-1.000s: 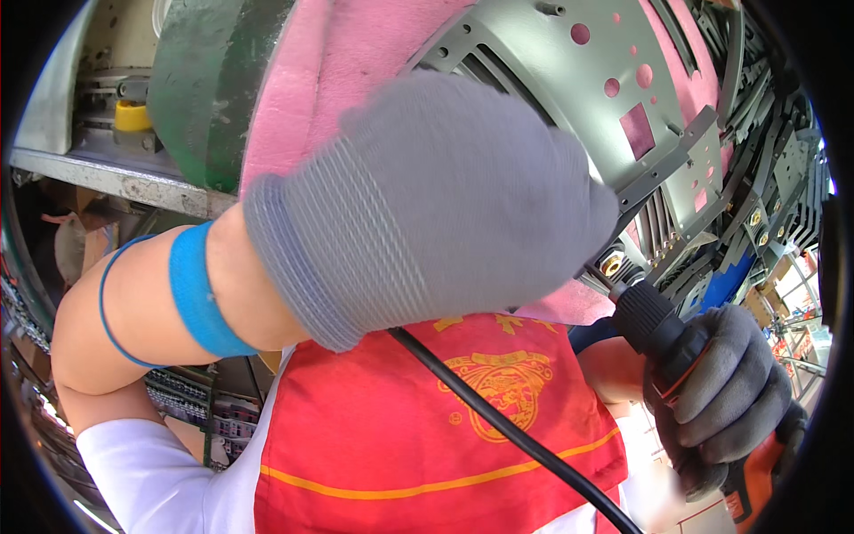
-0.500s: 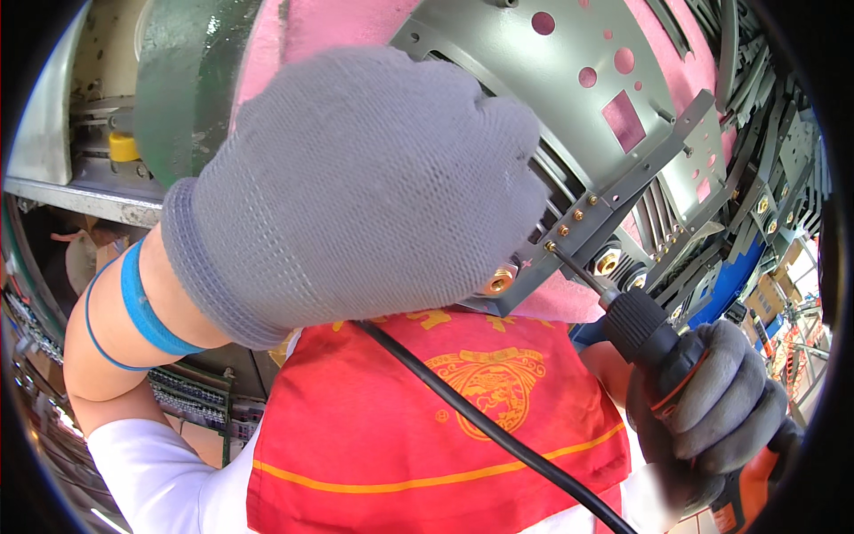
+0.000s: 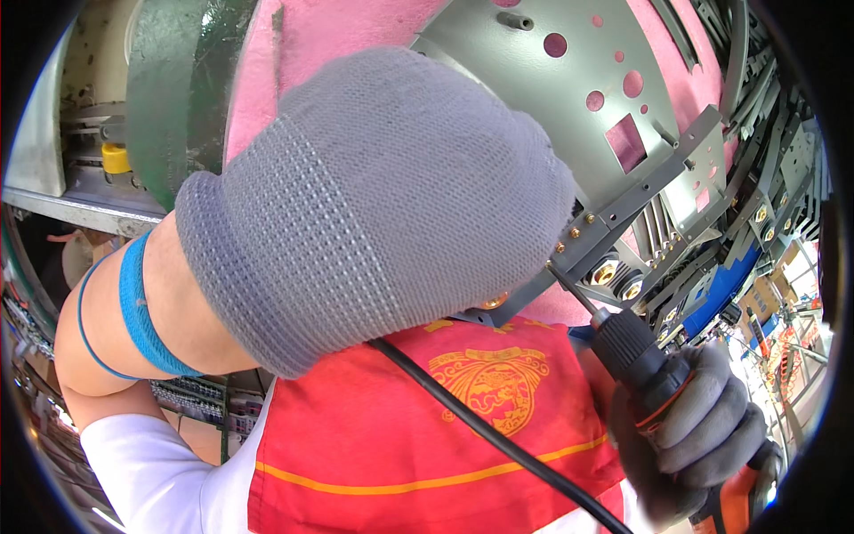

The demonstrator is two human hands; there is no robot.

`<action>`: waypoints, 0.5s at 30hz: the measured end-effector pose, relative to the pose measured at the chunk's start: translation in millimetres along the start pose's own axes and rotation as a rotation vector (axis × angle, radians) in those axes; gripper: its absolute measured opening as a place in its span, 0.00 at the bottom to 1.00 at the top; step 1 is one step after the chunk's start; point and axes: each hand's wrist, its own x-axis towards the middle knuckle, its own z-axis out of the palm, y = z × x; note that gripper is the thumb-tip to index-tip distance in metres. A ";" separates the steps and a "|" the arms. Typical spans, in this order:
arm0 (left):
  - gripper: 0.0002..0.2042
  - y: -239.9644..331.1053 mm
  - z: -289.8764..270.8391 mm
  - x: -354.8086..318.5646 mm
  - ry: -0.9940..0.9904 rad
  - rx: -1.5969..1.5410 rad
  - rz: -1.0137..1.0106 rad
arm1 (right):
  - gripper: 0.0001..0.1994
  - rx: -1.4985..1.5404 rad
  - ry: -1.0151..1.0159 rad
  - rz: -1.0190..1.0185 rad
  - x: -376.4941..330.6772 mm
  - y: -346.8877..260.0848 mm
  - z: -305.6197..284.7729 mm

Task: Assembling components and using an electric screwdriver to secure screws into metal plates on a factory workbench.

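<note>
My right hand [image 3: 707, 423], in a grey glove, is wrapped round a black and orange power drill [image 3: 627, 347]. Its long thin bit [image 3: 574, 289] slants up and left to the flanged edge of a grey sheet-metal panel [image 3: 525, 80]. The tip meets that edge beside a row of small brass-coloured screws [image 3: 574, 233]. My left hand [image 3: 427, 187], in a grey knitted glove, lies over the panel's near left part, back of the hand upward. Its fingers are curled out of sight, so what they hold or touch is hidden. Part of a larger brass fitting [image 3: 495, 301] shows just below the glove.
Pink padding [image 3: 307, 44] lies under the panel. A second grey panel with brass fittings [image 3: 605, 270] adjoins on the right, near piled metal parts [image 3: 774, 133]. A black cable [image 3: 498, 449] crosses my red apron [image 3: 356, 427]. A metal ledge [image 3: 80, 209] runs at left.
My left hand has rolled and shifted right, hiding its fingers and more of the panel edge. The drill has moved slightly down and left, its bit still at the screw row.
</note>
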 end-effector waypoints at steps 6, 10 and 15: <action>0.09 -2.6 -1.3 2.5 0.064 -0.109 -0.037 | 0.12 -0.028 0.076 -0.159 3.0 13.0 18.0; 0.09 0.9 -4.4 1.8 0.094 -0.241 -0.068 | 0.29 0.120 -0.170 0.002 18.2 12.9 -4.9; 0.09 6.8 -8.6 6.0 -0.045 -0.002 -0.045 | 0.28 0.190 -0.296 0.004 15.7 11.5 -16.6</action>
